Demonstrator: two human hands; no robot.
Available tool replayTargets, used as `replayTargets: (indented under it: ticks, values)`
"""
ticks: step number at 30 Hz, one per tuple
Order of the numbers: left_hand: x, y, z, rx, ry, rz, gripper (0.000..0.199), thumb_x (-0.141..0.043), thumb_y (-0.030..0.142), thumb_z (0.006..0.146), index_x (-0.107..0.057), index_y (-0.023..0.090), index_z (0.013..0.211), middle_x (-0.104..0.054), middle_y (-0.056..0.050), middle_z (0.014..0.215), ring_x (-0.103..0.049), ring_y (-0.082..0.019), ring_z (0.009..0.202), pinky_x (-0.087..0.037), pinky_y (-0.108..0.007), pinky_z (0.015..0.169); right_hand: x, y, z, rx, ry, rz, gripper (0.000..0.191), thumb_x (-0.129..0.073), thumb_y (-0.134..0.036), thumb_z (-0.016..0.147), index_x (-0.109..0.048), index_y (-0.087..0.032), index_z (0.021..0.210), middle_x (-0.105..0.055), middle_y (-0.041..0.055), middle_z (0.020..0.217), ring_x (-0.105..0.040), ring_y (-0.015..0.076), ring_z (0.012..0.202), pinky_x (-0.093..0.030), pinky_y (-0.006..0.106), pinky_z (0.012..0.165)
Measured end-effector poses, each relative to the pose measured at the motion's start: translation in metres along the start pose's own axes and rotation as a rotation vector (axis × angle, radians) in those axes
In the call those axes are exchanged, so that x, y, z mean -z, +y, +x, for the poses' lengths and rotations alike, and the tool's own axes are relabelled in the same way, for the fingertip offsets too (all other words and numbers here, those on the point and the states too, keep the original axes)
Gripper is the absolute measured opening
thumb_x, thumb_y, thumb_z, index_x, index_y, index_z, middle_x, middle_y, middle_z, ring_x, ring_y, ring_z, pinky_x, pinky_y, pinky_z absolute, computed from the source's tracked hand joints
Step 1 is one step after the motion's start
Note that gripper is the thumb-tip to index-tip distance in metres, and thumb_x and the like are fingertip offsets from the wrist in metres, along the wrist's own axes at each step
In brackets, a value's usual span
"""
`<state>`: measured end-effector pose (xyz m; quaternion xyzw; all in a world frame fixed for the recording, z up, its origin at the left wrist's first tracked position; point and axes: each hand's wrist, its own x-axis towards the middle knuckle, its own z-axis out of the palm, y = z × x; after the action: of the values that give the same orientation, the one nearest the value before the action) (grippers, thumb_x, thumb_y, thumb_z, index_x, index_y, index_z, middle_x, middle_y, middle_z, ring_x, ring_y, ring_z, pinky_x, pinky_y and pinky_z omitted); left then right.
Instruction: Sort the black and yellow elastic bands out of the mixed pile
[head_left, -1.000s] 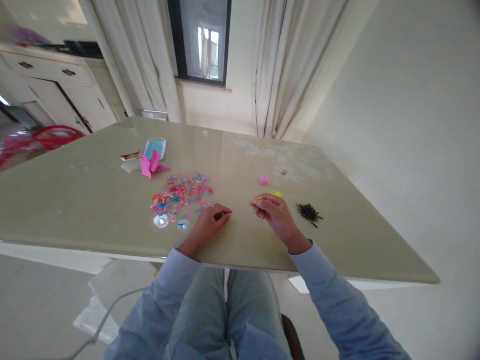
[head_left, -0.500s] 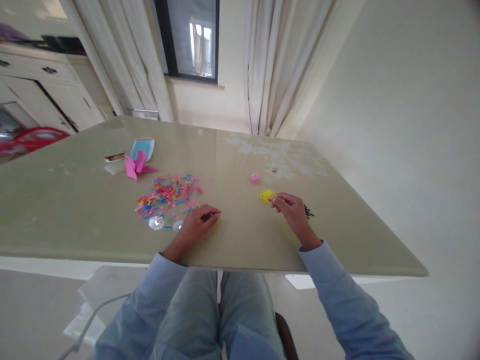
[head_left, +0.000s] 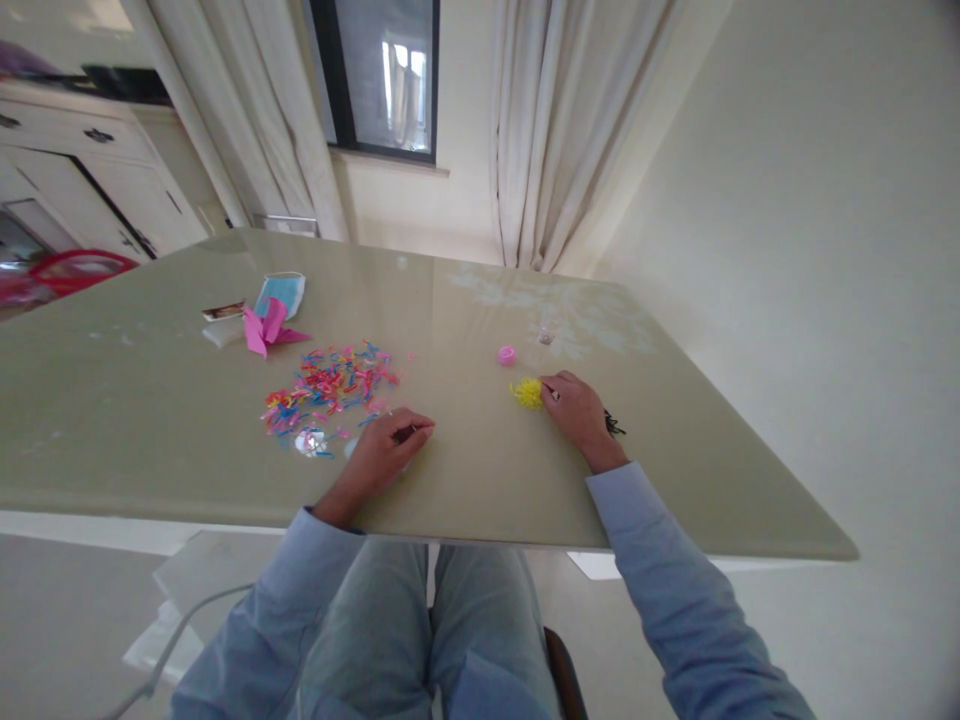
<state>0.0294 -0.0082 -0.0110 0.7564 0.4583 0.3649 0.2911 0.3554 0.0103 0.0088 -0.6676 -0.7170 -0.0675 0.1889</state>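
My right hand [head_left: 577,412] reaches over the table, thumb and fingertips pinched together at the right edge of a small pile of thin yellow pieces [head_left: 527,393]. Whatever sits between those fingertips is too small to make out. Partly covered by that hand, a few thin black pieces [head_left: 613,424] lie to its right. My left hand [head_left: 382,455] rests near the table's front, fingers curled and tips pressed together; any small thing in them cannot be told. Just beyond it spreads a loose heap of short red, blue, pink and yellow pieces [head_left: 334,385].
A pink ring-like object [head_left: 506,356] lies behind the yellow pile. Left on the table [head_left: 150,430] are a pink folded paper [head_left: 268,328], a blue face mask [head_left: 281,295] and a shiny clear disc [head_left: 310,443]. Curtains [head_left: 540,130] hang beyond the far edge.
My right hand has moved slightly left and forward, its fingertips now against the yellow pile's edge. My left hand stays pinched in nearly the same place; the view has shifted a little.
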Motion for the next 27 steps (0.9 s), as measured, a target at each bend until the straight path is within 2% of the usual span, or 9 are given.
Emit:
replayTargets:
  ticks: [19,27]
  values:
    - [-0.0024,0.0015,-0.0041,-0.022,0.023,0.03,0.024,-0.055,0.035,0.086,-0.073,0.019,0.087,-0.072,-0.005,0.081,-0.065,-0.018,0.075,-0.05,-0.03,0.07,0.0047,-0.0102,-0.0016,-0.066,-0.018,-0.057,0.028,-0.049,-0.031,0.095,-0.075,-0.02,0.094,-0.07,0.0077,0.094,-0.063,0.0182,0.08,-0.042,0.026,0.066]
    - [-0.0026,0.0016,-0.0052,-0.015,0.025,0.044,0.024,-0.055,0.035,0.087,-0.073,0.019,0.087,-0.072,-0.005,0.082,-0.065,-0.018,0.076,-0.049,-0.03,0.072,-0.0001,-0.0058,-0.0013,-0.055,0.039,-0.002,0.028,-0.051,-0.032,0.093,-0.075,-0.02,0.086,-0.07,0.0072,0.088,-0.062,0.0182,0.076,-0.042,0.027,0.063]
